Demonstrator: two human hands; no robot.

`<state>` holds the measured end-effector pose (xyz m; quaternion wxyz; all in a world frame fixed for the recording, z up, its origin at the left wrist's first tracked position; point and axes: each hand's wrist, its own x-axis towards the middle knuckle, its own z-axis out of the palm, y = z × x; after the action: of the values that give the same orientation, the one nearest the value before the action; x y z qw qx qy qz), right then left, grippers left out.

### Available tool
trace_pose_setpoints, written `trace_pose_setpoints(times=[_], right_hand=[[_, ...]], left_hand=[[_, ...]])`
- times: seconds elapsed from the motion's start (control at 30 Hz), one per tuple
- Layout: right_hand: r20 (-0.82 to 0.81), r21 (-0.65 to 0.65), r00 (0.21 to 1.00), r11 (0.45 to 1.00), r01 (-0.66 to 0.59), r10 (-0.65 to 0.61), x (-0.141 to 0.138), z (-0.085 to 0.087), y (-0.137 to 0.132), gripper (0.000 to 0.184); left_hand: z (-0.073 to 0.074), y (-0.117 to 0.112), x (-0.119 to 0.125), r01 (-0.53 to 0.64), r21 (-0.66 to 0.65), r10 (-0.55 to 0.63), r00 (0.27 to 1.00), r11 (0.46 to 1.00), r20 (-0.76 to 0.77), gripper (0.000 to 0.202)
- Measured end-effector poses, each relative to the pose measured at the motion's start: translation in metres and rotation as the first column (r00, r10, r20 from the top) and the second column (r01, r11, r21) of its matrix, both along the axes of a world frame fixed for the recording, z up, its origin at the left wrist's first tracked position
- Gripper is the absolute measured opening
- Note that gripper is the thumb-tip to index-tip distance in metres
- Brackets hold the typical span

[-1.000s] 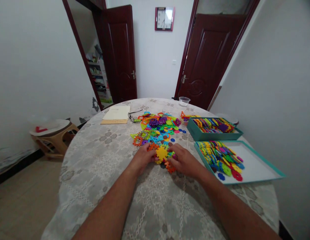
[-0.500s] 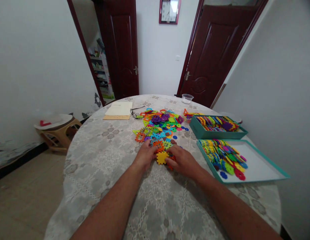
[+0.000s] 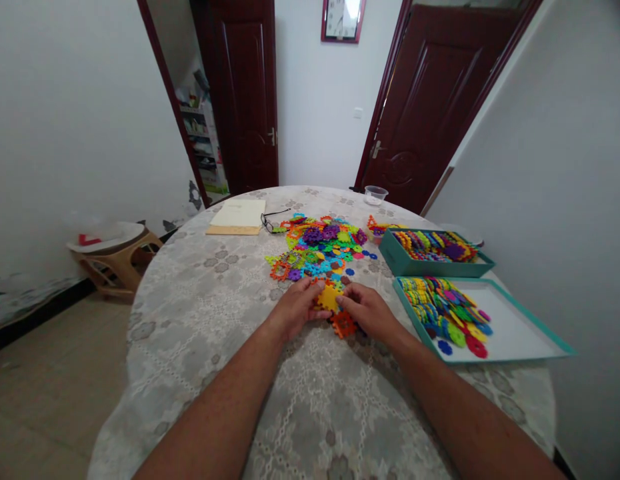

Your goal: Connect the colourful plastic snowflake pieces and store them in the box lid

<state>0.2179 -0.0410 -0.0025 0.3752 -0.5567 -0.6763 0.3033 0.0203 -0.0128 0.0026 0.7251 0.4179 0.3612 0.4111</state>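
Between my two hands is a yellow toothed building piece [image 3: 329, 298], flat and square with notched edges. My left hand [image 3: 297, 308] grips its left side, fingers partly behind it. Thumb and fingers of my right hand [image 3: 367, 309] pinch its right edge. An orange openwork piece [image 3: 344, 325] lies just below, close to my right fingers. Beyond my hands spreads a heap of colourful plastic pieces [image 3: 325, 235], with an orange square frame piece [image 3: 279, 270] and a purple piece [image 3: 294, 274] at its near left.
At right stand a teal box [image 3: 415, 268] packed with discs and its tray-like lid [image 3: 530, 333] with more pieces. An open notebook [image 3: 239, 215] and eyeglasses [image 3: 268, 225] lie at the back left. A clear plastic bowl [image 3: 375, 195] stands at the far edge.
The yellow piece has been lifted and tilted, moving slightly up and right. My left fingers have come under it, and the orange piece below shows more fully.
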Motion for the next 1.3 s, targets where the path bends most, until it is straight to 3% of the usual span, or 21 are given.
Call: trace_pose_setpoints(times=[0.1,0.23,0.37,0.43,0.6,0.7,0.8,0.9,0.97,1.17,1.3], right_hand=[[0.007,-0.011,1.0,1.0,-0.014,0.014,0.004,0.002,0.0,0.024],[0.145,0.011,0.98,0.991,-0.136,0.133,0.019,0.018,-0.007,0.021],[0.428,-0.059,0.848,0.946,-0.318,0.312,0.028,0.029,-0.017,0.037],[0.513,-0.087,0.797,0.943,-0.321,0.319,0.026,0.029,-0.021,0.048],[0.577,-0.097,0.773,0.962,-0.254,0.263,0.019,0.024,-0.022,0.04],[0.498,-0.058,0.832,0.967,-0.25,0.245,0.021,0.025,-0.018,0.025],[0.243,-0.096,0.926,0.957,-0.274,0.29,0.024,0.025,-0.013,0.007],[-0.113,-0.144,0.964,0.956,-0.255,0.24,0.022,0.022,-0.007,0.019],[-0.241,-0.126,0.958,0.974,-0.186,0.152,0.017,0.018,-0.005,0.023],[-0.235,-0.064,0.972,0.997,-0.03,0.014,-0.006,0.005,-0.003,0.027],[-0.224,0.024,0.975,1.0,0.008,-0.002,-0.009,0.0,-0.003,0.039]], left_hand=[[0.002,-0.002,0.001,0.023,0.047,-0.022,0.999,0.999,-0.032,0.034],[-0.002,0.005,0.0,-0.13,0.054,0.131,0.991,0.99,-0.021,0.033],[-0.005,0.016,-0.005,-0.29,0.015,0.29,0.957,0.957,0.011,0.039],[-0.006,0.019,-0.007,-0.31,-0.006,0.31,0.951,0.951,0.013,0.039],[-0.007,0.018,-0.007,-0.3,-0.01,0.299,0.954,0.954,-0.018,0.038],[-0.008,0.017,-0.006,-0.282,-0.009,0.281,0.958,0.959,-0.047,0.037],[-0.009,0.015,-0.005,-0.26,0.001,0.26,0.963,0.966,-0.074,0.034],[-0.009,0.013,-0.004,-0.182,-0.013,0.181,0.981,0.983,-0.073,0.03],[-0.008,0.01,-0.004,-0.108,-0.006,0.108,0.992,0.994,-0.063,0.03],[-0.002,0.001,-0.004,0.104,0.037,-0.103,0.994,0.994,-0.033,0.035],[-0.006,0.004,-0.004,0.02,0.056,-0.017,0.999,0.998,-0.05,0.037]])
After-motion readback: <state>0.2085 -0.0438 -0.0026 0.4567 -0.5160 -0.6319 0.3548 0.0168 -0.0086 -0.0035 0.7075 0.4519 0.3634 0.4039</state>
